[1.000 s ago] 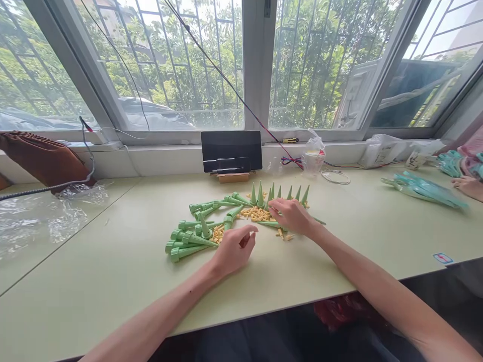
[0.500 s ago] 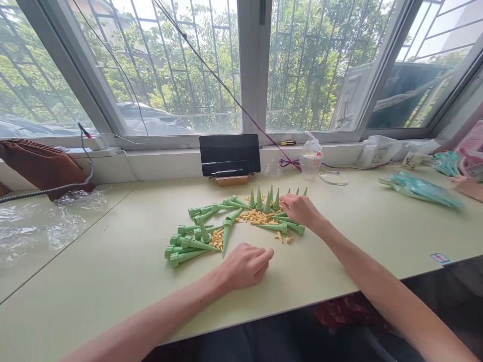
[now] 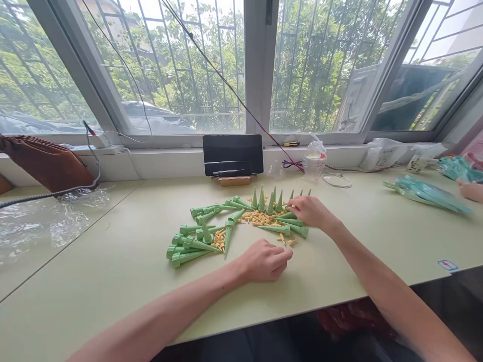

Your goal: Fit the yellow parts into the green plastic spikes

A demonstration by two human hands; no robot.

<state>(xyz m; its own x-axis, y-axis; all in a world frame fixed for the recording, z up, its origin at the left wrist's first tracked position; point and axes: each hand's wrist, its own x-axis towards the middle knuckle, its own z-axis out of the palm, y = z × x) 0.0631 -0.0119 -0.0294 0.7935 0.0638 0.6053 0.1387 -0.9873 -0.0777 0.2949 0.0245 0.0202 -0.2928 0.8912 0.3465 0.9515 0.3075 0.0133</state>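
The right hand (image 3: 311,211) is beside upright cones (image 3: 279,203) (whether it pinches one cannot be told). The left hand (image 3: 267,260) curls near yellow pegs (image 3: 292,243), its grip unclear.

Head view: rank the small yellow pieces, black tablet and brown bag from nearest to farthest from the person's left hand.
From the left hand:
1. Small yellow pieces: just beyond, among green cones.
2. Black tablet: farther back, near centre.
3. Brown bag: far left.
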